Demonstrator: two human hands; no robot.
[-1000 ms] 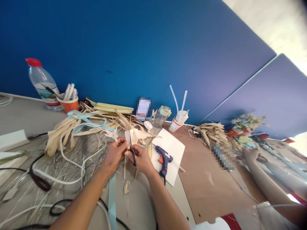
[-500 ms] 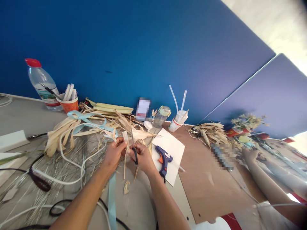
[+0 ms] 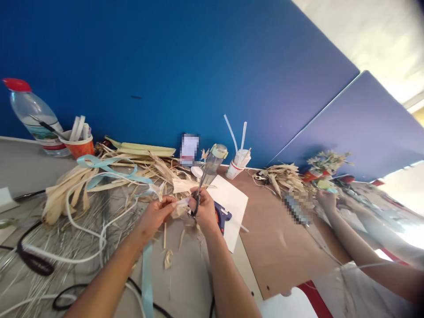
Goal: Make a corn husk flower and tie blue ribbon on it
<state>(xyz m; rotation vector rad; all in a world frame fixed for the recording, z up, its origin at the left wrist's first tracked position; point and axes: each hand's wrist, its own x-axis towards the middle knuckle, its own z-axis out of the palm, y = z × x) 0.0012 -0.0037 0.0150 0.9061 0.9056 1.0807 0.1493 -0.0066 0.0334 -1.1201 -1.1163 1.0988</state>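
My left hand (image 3: pixel 155 217) pinches a small pale strip of dried husk (image 3: pixel 181 202) over the grey table. My right hand (image 3: pixel 204 211) grips black-handled scissors (image 3: pixel 198 197), blades pointing up and away, right beside that strip. Both hands meet at the table's middle. A blue glue gun (image 3: pixel 221 215) lies on a white sheet (image 3: pixel 232 203), partly hidden behind my right hand. Small husk scraps (image 3: pixel 168 259) lie on the table below my hands.
Dried husks (image 3: pixel 82 181), light blue ribbon (image 3: pixel 109 165), white cord and black cable (image 3: pixel 33 260) cover the left. A water bottle (image 3: pixel 31 117), orange cup (image 3: pixel 78 143), jar (image 3: pixel 212 163) and cup of sticks (image 3: pixel 238 163) line the blue wall. Another person's arm (image 3: pixel 351 247) works at right.
The view has shifted left and slightly down. My right hand moved right with the scissors, their blades now tilted up to the right, and it now covers part of the glue gun.
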